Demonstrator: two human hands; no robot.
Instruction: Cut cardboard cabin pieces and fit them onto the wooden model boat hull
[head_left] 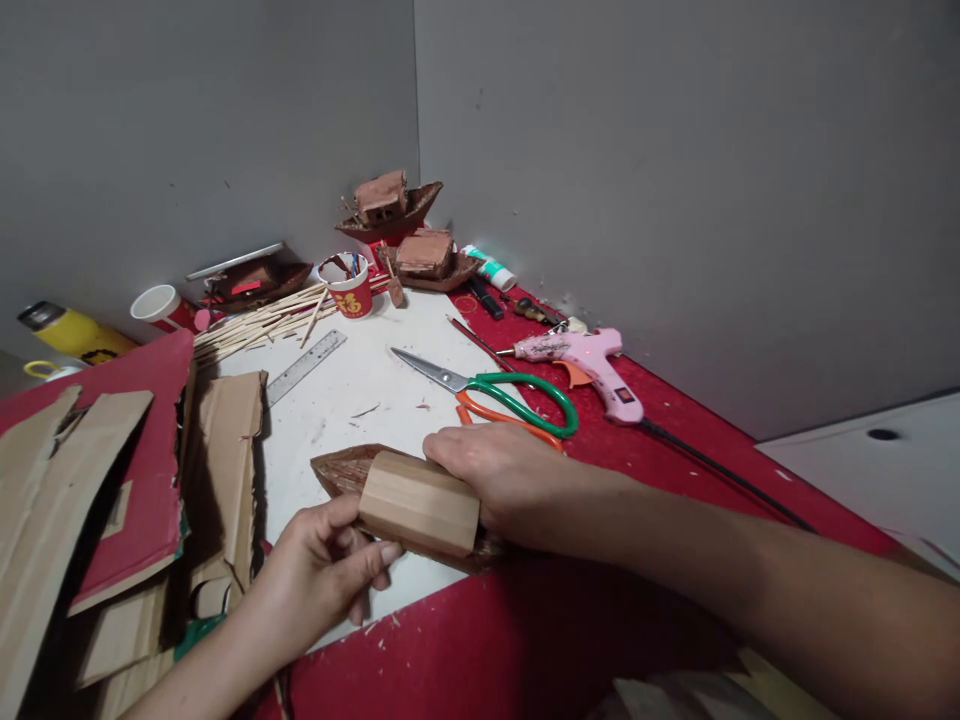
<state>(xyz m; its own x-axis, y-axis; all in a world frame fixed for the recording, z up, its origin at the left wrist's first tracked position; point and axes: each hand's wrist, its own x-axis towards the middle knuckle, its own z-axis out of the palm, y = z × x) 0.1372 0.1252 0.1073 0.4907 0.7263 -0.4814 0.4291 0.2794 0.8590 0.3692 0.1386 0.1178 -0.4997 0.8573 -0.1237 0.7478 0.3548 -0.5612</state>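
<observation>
Model boat (345,472) seen from above

Red tabletop (390,670), bearing a white sheet (405,420); the boat lies on the sheet's near part. Beyond it, green-and-orange-handled scissors (450,380) and a pink hot-glue gun (577,348). Right hand (499,470) at the boat's right end, thumb against the panelled roof (420,500), finger closure not determinable; left hand (330,560), fingers bent, gripping the near side

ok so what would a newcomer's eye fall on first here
Probably the small brown boat with the pale roof, low in the middle, with the left hand and right hand on it. After that, perhaps the pink glue gun on the red tabletop at the right, and the open scissors with green and orange handles just left of it.
</observation>
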